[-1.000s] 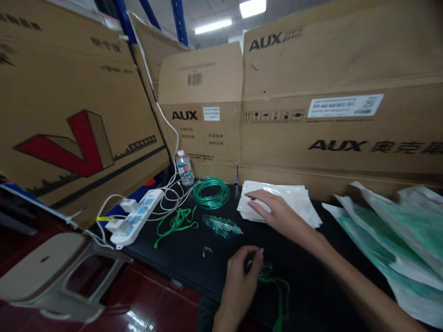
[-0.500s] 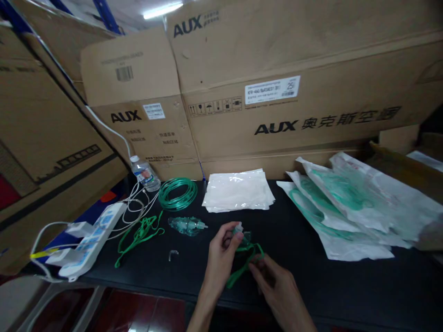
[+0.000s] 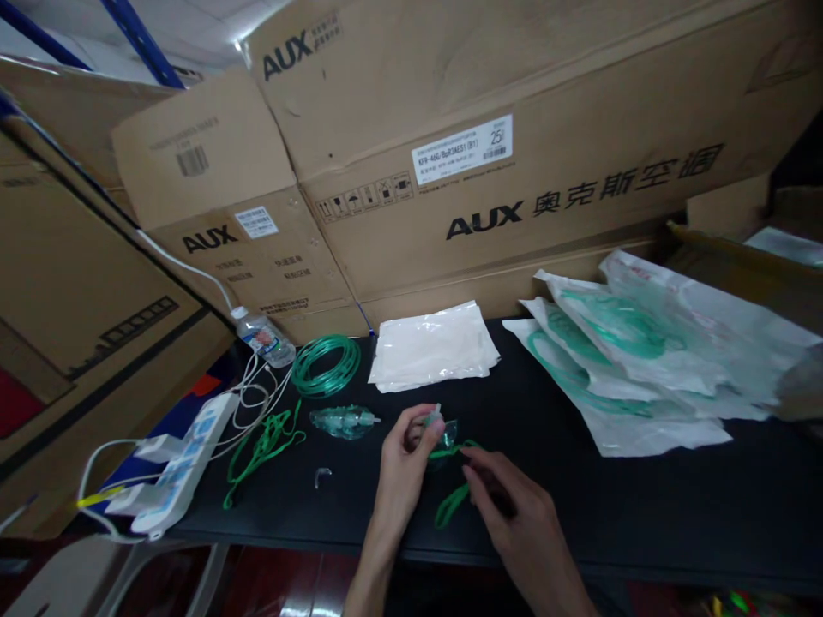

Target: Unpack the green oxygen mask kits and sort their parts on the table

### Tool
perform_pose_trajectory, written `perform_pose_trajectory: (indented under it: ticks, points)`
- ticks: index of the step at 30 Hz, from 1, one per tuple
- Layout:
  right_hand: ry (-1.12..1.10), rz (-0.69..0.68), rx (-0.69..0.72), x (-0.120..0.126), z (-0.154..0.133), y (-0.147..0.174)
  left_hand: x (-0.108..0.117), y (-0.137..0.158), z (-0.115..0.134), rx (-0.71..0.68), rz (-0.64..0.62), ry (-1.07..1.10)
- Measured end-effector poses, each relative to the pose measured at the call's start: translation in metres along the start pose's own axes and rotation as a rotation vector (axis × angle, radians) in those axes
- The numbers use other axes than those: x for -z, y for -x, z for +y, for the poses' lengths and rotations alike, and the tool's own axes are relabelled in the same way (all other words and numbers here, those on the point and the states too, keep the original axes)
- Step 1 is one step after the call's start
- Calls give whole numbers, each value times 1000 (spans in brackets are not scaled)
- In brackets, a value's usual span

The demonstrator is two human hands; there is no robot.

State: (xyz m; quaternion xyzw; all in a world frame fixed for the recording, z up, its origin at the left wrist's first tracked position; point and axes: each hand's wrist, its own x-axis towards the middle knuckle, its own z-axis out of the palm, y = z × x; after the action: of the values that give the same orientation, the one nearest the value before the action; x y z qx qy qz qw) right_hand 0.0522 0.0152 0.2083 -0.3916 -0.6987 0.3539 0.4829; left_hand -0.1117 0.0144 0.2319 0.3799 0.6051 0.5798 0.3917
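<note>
Near the table's front edge, my left hand [image 3: 408,446] is closed around a clear green oxygen mask [image 3: 448,435], with its pale connector poking up past the fingertips. My right hand [image 3: 507,493] pinches a green elastic strap [image 3: 453,506] beside the mask. One stretch of the strap runs across the mask, and a loop hangs down between my hands. To the left lies a second green mask [image 3: 344,421]. A small clear elbow piece [image 3: 322,476] rests in front of it, and a tangle of green straps [image 3: 270,439] lies farther left.
Coiled green tubing [image 3: 326,366] sits behind the second mask, next to a water bottle [image 3: 265,336]. White pouches [image 3: 430,347] are stacked at the back. Filled packets [image 3: 617,368] pile up at right. A power strip [image 3: 186,467] with cables occupies the left; cardboard boxes [image 3: 386,248] wall the back.
My head view has tilted and shifted. My right hand has drawn the strap slightly up and away from the mask. The left hand keeps its grip on the mask.
</note>
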Motion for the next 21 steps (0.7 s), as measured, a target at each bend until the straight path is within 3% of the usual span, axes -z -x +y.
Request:
perform_pose_trajectory:
  ticks: [5,11,16,18,21]
  points:
    - [65,92,92,-13,7,-4,-6,2,1,48,-87,-3]
    - [51,89,128,-4,2,-8,7,10,-4,43,-192,-270]
    - [38,37,102,1,0,-9,22,32,9,-353,-33,-551]
    - [47,46,115,0,1,-9,25,40,16,-497,-59,-676]
    - [68,88,137,-3,1,-7,24,45,19,-592,-144,-793]
